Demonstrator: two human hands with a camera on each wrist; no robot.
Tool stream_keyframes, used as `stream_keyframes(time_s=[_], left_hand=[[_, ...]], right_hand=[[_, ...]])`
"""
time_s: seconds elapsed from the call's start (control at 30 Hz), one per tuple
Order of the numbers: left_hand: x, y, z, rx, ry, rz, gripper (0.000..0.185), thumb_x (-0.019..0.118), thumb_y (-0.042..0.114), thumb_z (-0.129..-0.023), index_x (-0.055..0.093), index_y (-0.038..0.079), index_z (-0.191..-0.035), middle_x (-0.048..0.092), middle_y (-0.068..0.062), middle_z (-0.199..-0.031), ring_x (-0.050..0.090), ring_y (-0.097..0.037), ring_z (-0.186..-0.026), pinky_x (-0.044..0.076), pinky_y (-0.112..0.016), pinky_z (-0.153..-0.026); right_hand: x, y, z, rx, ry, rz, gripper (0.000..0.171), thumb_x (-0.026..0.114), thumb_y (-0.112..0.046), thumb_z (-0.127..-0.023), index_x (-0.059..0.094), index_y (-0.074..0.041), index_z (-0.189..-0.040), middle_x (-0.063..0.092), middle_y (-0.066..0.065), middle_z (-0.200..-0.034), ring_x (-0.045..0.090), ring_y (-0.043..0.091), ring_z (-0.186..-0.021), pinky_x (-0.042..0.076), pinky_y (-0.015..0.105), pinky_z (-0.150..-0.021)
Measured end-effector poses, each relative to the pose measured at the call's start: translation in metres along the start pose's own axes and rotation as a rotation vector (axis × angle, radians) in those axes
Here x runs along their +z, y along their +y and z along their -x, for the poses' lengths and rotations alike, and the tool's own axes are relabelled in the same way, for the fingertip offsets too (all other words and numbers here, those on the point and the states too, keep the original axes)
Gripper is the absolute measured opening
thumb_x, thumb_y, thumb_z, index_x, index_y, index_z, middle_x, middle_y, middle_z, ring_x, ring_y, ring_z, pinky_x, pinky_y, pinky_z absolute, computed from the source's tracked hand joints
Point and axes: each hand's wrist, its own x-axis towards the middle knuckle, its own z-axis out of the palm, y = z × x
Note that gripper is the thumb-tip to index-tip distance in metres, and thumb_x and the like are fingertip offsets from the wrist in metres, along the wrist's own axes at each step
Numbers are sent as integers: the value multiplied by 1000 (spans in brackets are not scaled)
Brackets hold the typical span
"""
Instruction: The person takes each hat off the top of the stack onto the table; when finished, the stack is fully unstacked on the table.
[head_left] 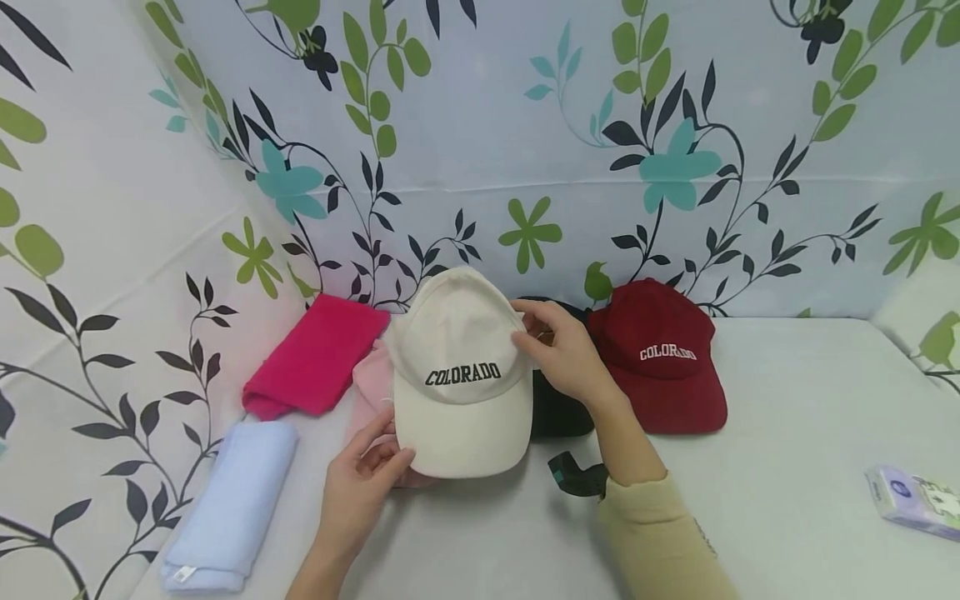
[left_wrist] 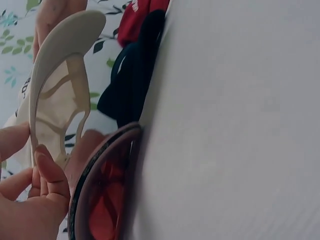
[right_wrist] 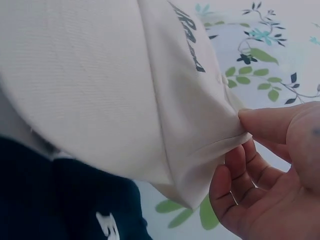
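Observation:
Between both hands, a white cap (head_left: 465, 437) with dark "COLORADO" lettering is held up, its brim pointing down toward me. The left hand (head_left: 360, 479) pinches the brim's left edge with thumb and fingers. At the right side of the crown, the right hand (head_left: 566, 350) pinches the fabric, clearly seen in the right wrist view on the white cap (right_wrist: 165, 100). The left wrist view shows the hollow underside of the white cap (left_wrist: 62, 85). Behind it, a pink cap (head_left: 372, 379) and a black cap (head_left: 558, 408) are partly hidden.
A red cap (head_left: 663, 333) lies right of the black one. Folded pink cloth (head_left: 315, 358) and a folded light-blue towel (head_left: 228, 508) lie on the left. A purple packet (head_left: 911, 500) lies far right on the white table (head_left: 795, 400). Leaf-patterned fabric (head_left: 480, 125) hangs behind.

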Motion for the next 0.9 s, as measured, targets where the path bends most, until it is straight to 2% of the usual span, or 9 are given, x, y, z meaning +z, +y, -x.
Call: stream_keyframes(time_s=[0.17,0.3,0.4,0.5,0.7,0.9], left_hand=[[12,-1,1,4,-14,8,58,73,-11,-85,54,-6,-140,58,-15,-116,65,-14,-91,56,-21,-74],[22,-1,2,-14,-41,60,59,71,-14,-86,52,-7,-141,58,-14,-115,65,-14,-87,59,-29,-71],[29,1,2,-33,-55,79,60,69,-16,-86,51,-6,-142,55,-16,-116,64,-14,-85,60,-35,-73],[35,3,2,-43,-65,62,60,70,-14,-86,51,-5,-142,54,-17,-118,64,-14,-86,60,-33,-74],[47,3,-3,3,-73,18,62,72,-14,-84,52,-5,-142,56,-18,-119,62,-16,-90,56,-23,-79],[58,3,-11,50,-108,0,62,74,-10,-85,53,-2,-143,57,-16,-121,62,-22,-95,55,-24,-84]], right_hand=[[-10,3,6,29,6,19,39,68,-5,-95,63,-5,-134,57,10,-102,57,25,-96,54,42,-87],[-20,5,9,27,9,31,40,67,-4,-95,63,-4,-134,57,11,-103,56,26,-96,53,43,-87],[-26,8,11,36,9,37,40,67,-5,-95,62,-4,-135,58,11,-105,56,26,-97,53,43,-89],[-32,10,12,42,16,39,41,66,-5,-96,60,-3,-137,58,13,-107,56,26,-98,53,43,-90],[-46,14,14,39,27,54,42,65,-5,-97,58,-2,-139,58,15,-110,57,27,-99,53,38,-90],[-62,16,13,54,45,86,42,64,-6,-98,58,-3,-140,57,15,-108,57,27,-98,51,25,-86]])
